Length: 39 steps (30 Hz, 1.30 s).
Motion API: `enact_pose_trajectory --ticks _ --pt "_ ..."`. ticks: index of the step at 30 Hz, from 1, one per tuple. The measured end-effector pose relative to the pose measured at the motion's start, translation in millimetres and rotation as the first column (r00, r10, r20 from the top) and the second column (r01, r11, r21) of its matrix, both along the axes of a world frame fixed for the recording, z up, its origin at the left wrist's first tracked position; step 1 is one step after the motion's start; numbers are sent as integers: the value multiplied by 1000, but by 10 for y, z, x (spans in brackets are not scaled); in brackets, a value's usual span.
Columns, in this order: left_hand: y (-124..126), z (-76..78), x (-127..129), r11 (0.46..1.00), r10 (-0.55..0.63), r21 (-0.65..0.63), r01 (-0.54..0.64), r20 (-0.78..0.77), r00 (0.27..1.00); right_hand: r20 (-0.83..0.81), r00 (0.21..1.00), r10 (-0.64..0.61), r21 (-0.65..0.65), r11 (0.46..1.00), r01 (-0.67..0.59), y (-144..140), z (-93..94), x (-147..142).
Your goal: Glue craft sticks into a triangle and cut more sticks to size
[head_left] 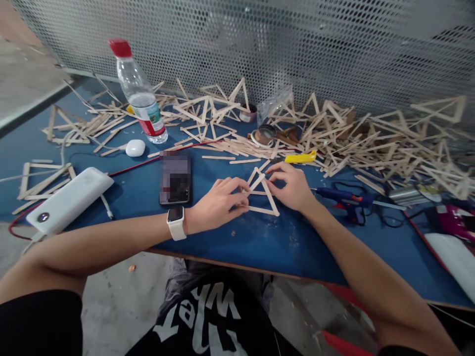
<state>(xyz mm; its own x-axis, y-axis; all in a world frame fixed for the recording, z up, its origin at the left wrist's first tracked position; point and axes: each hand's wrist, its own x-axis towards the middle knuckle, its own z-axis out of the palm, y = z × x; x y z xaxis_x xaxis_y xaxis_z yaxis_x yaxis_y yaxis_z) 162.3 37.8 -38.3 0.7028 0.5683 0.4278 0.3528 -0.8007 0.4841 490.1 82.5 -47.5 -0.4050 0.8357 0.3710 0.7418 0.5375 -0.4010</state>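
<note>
Under left hand (218, 203), stick triangle (264, 198) corner hidden

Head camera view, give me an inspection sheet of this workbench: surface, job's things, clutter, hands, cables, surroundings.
Surface: blue table, worn, small specks near the front edge.
Job's things: craft-stick triangle lying flat; blue glue gun lying to its right.
Clutter: heaps of loose craft sticks and finished triangles; water bottle; phone; white power bank; earbud case; yellow cutter; tape rolls.
Hands: left hand, smartwatch on its wrist, and right hand, fingers pressing the triangle.
Cables: red cable across the table; black cord by the glue gun.
Surroundings: perforated metal screen behind; concrete floor.
</note>
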Motion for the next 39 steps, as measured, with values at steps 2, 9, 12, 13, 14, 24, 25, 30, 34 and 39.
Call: enact_pose_trajectory --ticks 2,9,12,13,14,24,25,30,34,39 --pt "17 -23 -5 1000 4 -14 -4 13 1000 -20 998 -67 -20 998 67 -29 -6 -8" --pt "67 -25 -22 1000 7 -19 -6 88 996 -53 984 -169 -132 978 161 -49 -12 -57" --pt "88 -25 -27 1000 -6 -16 8 125 992 -106 976 -192 -172 970 172 -74 39 -75" --pt "94 -28 -28 1000 -9 -16 11 133 991 -133 971 -199 -184 967 174 -83 59 -81" --pt "100 -34 -29 1000 -9 -17 12 140 990 -163 965 -206 -196 965 173 -91 79 -88" --pt "131 -90 -28 999 18 -49 -12 137 990 -594 767 -241 -485 868 -103 -118 43 -258" --pt "135 -90 -30 998 28 -51 -22 133 991 -627 736 -257 -510 849 -139 -124 35 -278" --pt "159 -82 -39 994 82 -77 -72 132 988 -710 625 -324 -586 765 -268 -182 30 -377" --pt "173 -92 -40 991 84 -112 -72 109 990 -742 575 -345 -587 749 -308 -232 27 -444" --pt "151 -108 -29 993 85 -96 -75 107 991 -759 547 -354 -567 773 -285 -236 -20 -455"
